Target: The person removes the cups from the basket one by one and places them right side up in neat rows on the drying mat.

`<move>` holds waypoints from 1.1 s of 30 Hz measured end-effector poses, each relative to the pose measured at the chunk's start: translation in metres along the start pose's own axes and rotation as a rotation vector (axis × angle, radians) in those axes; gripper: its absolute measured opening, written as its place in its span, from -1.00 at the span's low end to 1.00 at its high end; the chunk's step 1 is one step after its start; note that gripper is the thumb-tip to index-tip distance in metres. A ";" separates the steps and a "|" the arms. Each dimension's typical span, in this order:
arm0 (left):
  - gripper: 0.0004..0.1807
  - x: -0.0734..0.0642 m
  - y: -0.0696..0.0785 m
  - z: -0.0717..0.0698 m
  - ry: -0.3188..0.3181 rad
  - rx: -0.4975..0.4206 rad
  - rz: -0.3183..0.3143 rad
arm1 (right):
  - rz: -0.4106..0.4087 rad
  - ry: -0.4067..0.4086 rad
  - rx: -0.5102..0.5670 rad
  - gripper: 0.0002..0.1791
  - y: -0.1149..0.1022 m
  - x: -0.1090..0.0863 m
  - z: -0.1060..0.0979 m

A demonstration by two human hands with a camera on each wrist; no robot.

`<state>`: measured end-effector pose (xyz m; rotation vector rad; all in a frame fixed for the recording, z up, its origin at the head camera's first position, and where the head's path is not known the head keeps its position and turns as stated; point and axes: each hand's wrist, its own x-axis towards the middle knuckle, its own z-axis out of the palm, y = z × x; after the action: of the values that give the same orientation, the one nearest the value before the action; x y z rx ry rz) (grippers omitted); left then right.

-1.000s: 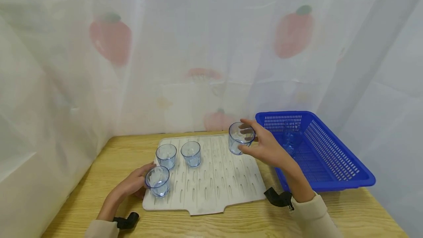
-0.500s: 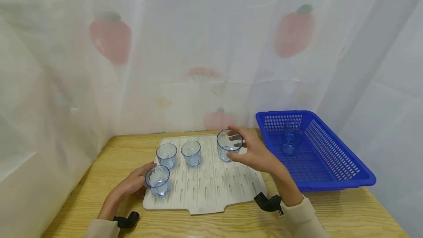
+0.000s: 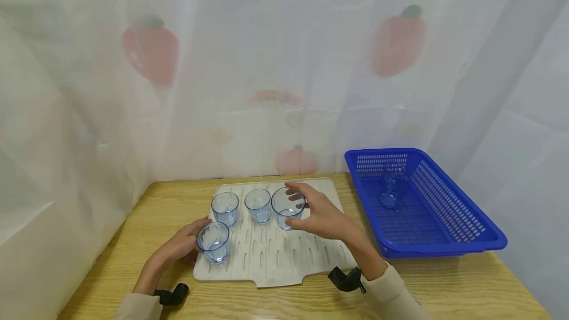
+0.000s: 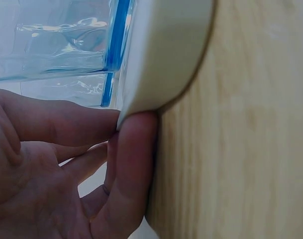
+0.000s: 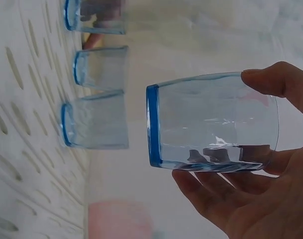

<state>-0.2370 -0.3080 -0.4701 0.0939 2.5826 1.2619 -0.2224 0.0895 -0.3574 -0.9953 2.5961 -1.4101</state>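
My right hand [image 3: 322, 217] holds a clear glass tumbler [image 5: 206, 114] with a thick blue base, thumb on one side and fingers on the other. The tumbler is upright, with a gap between its base and the white grooved drying board [image 3: 277, 265] in the right wrist view. Just left of it on the board stand three similar tumblers: one in the back middle [image 3: 258, 207], one at back left [image 3: 225, 210] and one at front left [image 3: 214, 244]. My left hand [image 3: 178, 244] pinches the board's left edge [image 4: 166, 55], beside the front-left tumbler.
A blue slotted plastic basket [image 3: 437, 249] stands on the wooden table [image 3: 146, 221] to the right of the board. Inside, toward its back, is at least one more glass [image 3: 390, 192]. A pale curtain with strawberry prints [image 3: 153, 53] hangs behind the table.
My right hand has carried its tumbler leftward and lower, from beside the basket to next to the back-middle tumbler. The left hand stays at the board's edge.
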 end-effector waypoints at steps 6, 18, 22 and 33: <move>-0.08 0.000 0.000 0.000 -0.005 -0.023 -0.005 | 0.012 -0.057 0.021 -0.12 0.006 0.007 0.021; -0.10 0.000 -0.002 0.000 -0.020 -0.042 -0.001 | 0.069 -0.112 0.016 -0.06 0.015 0.016 0.058; -0.09 0.000 -0.001 0.000 -0.018 -0.039 -0.007 | 0.099 -0.122 0.003 -0.08 0.018 0.017 0.068; -0.10 -0.002 0.001 0.000 -0.009 -0.019 -0.007 | 0.110 -0.126 -0.053 -0.04 0.024 0.018 0.084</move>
<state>-0.2354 -0.3078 -0.4687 0.0868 2.5610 1.2810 -0.2230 0.0262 -0.4205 -0.9002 2.5657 -1.2195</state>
